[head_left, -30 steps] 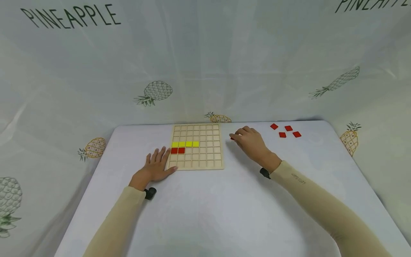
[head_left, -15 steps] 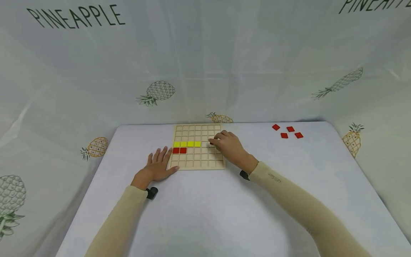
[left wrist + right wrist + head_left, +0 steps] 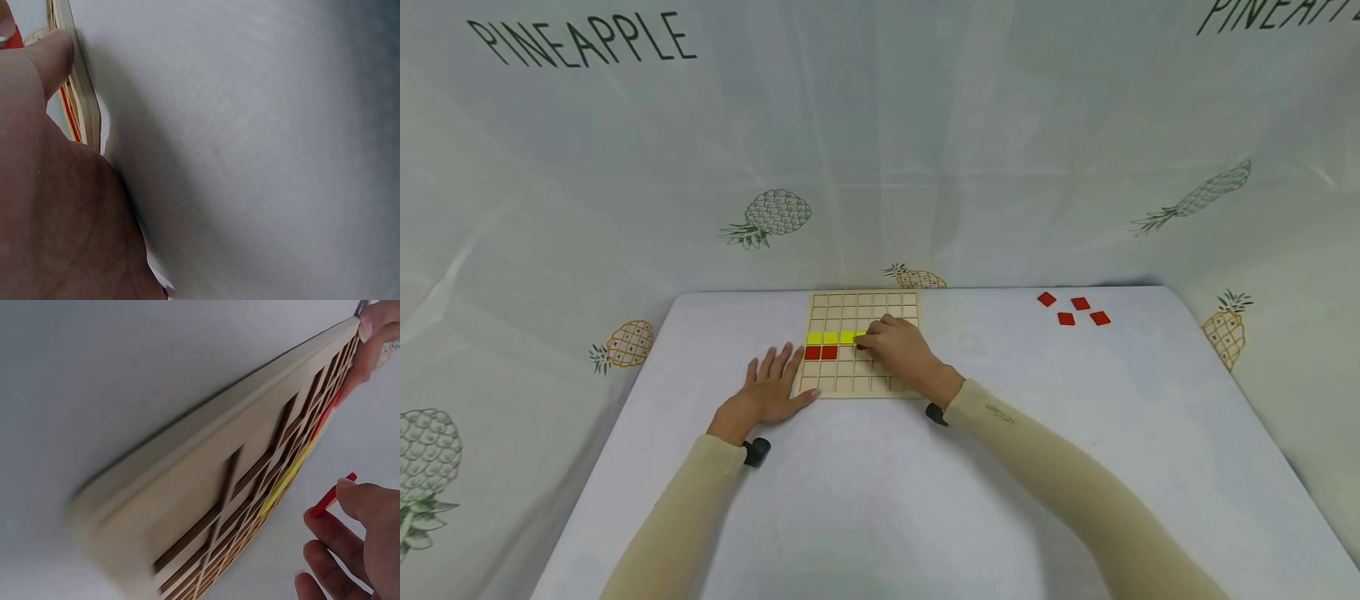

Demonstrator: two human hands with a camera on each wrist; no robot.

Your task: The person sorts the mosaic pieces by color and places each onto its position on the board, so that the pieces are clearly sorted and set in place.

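Left hand (image 3: 765, 395) flat at board edge (image 3: 857, 395); right hand (image 3: 904, 350) round red tile (image 3: 325, 502), seemingly aloft.

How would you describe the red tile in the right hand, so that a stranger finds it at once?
On the white table lies a pale wooden grid board. Over it, the right hand pinches the red tile. Two other red tiles sit in the board and four loose ones lie to its right; only this one is held.
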